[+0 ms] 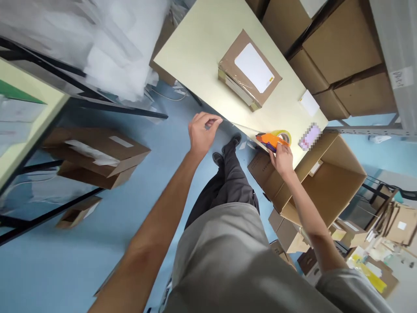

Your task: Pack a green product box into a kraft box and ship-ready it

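Note:
My right hand (282,160) is closed around an orange tape dispenser (267,140) that carries a roll of yellowish clear tape (286,135). A thin strip of tape (246,128) runs leftward from the dispenser toward my left hand (202,132). Thumb and fingers of that hand are pinched together at the strip's far end, just off the table edge. Beyond both hands, a brown cardboard box (228,54) lies on the pale table (192,39). A white label (254,67) covers much of its top, and clear tape shines along its near side.
A white slip (309,103) and a blurred-out flat item (310,136) lie at the table's right end. A large open carton (329,187) stands beside my right arm. Stacked cartons (342,43) fill the shelf behind. To the left, a black-framed rack (120,108) holds more boxes.

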### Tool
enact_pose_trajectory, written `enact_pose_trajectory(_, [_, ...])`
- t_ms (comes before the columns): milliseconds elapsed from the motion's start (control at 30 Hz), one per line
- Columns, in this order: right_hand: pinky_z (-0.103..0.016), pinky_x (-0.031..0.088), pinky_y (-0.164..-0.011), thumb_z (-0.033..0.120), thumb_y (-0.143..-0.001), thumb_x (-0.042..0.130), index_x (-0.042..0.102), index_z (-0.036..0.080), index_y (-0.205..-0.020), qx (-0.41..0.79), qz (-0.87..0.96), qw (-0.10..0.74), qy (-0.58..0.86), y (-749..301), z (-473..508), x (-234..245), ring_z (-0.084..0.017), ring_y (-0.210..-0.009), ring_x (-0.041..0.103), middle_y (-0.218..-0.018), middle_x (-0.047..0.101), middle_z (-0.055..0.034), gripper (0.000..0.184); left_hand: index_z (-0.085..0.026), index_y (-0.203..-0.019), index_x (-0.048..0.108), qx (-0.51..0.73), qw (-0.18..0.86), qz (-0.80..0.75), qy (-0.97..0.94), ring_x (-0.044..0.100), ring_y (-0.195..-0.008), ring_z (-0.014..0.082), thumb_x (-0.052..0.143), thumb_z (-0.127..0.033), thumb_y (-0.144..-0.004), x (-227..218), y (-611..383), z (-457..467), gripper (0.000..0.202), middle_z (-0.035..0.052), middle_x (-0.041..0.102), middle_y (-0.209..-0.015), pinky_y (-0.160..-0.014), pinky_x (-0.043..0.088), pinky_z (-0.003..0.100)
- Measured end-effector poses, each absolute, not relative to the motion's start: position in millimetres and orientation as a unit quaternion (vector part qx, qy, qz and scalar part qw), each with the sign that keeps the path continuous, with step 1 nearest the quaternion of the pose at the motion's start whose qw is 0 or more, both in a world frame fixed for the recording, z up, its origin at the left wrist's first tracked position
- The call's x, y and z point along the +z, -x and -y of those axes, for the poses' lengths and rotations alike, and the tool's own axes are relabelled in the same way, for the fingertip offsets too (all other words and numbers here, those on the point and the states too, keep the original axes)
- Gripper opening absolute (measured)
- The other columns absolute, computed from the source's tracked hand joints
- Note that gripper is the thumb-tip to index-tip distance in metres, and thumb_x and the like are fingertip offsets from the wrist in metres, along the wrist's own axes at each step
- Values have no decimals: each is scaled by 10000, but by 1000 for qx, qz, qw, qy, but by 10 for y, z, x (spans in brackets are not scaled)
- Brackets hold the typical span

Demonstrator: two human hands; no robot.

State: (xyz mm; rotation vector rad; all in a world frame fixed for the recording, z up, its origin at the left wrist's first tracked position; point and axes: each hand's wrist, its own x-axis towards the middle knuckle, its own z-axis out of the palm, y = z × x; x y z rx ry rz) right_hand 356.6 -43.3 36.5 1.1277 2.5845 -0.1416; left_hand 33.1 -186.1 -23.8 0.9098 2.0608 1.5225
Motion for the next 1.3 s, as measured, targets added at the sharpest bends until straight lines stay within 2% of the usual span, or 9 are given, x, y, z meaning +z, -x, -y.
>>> enact_pose_trajectory(167, [-512, 566, -1063, 402, -1171, 519, 631, 54, -1267, 3, -894, 112, -434, -3446, 258, -31, -351, -1025, 716, -1045, 778, -248, 378, -309, -984, 801, 571, 238, -730, -291, 716, -1007, 257, 749, -489, -1032, -584, -247, 1219, 193, 71, 805, -1062, -946, 595, 420])
enact_pose_trajectory(300, [-538, 575, -1043, 401, -1173, 498, 635, 90, -1248, 2, -890, 78, -448, -3378, 238, -244, -355, -1023, 712, -1026, 775, -232, 348, -296, -993, 797, 584, 240, -729, -263, 736, -1033, 270, 766, -473, -1014, -846, -170, 891, 181, 82, 788, -1077, -996, 593, 432])
enact_pose_trajectory(567, [-556, 552, -1107, 373, -1186, 472, 634, 70, -1266, -2, -865, 78, -496, -3215, 154, -404, -361, -1062, 740, -1070, 781, -260, 352, -280, -1011, 808, 611, 235, -725, -211, 781, -1082, 280, 779, -550, -1010, -1046, -247, 516, 271, 78, 778, -1102, -1044, 636, 440])
enact_pose_trajectory(867, [-588, 570, -1085, 383, -1185, 442, 588, 15, -1437, -2, -866, 29, -498, -3210, 141, -509, -373, -1060, 736, -1068, 768, -250, 469, -250, -1111, 828, 616, 217, -753, -80, 821, -907, 235, 775, -530, -1028, -1061, -487, 285, 297, 46, 830, -1018, -963, 699, 433])
enact_pose_trajectory(933, [-584, 575, -1081, 380, -1181, 447, 592, 21, -1432, -5, -866, 27, -498, -3207, 166, -514, -368, -1051, 736, -1059, 763, -242, 462, -257, -1180, 810, 617, 217, -753, -77, 832, -997, 246, 753, -526, -1047, -1103, -520, 238, 306, 50, 831, -1067, -1007, 697, 435])
enact_pose_trajectory(1000, [-590, 576, -1079, 381, -1177, 452, 591, 20, -1436, -11, -867, 28, -498, -3199, 183, -514, -371, -1056, 735, -1056, 761, -240, 465, -285, -1371, 745, 629, 225, -741, -65, 818, -1167, 263, 734, -534, -1065, -1183, -541, 196, 394, 75, 816, -1231, -1074, 686, 439])
enact_pose_trajectory(1100, [-595, 572, -1087, 382, -1178, 449, 582, 9, -1446, -20, -867, 25, -497, -3185, 195, -509, -380, -1098, 732, -1079, 763, -254, 479, -359, -1666, 502, 649, 233, -724, -3, 743, -1386, 287, 719, -543, -1083, -1302, -578, 170, 648, 139, 686, -1546, -1142, 670, 462])
enact_pose_trajectory(1167, [-594, 572, -1084, 390, -1182, 444, 599, 24, -1416, -26, -865, 24, -501, -3176, 202, -501, -381, -1116, 730, -1084, 766, -257, 462, -392, -1728, 399, 661, 232, -714, 17, 692, -1475, 302, 636, -589, -1123, -1307, -651, 173, 678, 156, 600, -1657, -1170, 661, 480])
enact_pose_trajectory(1300, [-581, 581, -1062, 400, -1194, 422, 638, 76, -1329, -20, -864, 18, -503, -3161, 229, -497, -371, -1085, 738, -1066, 776, -241, 412, -414, -1741, 365, 660, 262, -700, -72, 557, -1624, 315, 344, -619, -1207, -1035, -1020, 101, 573, 115, 536, -1731, -1262, 595, 549])
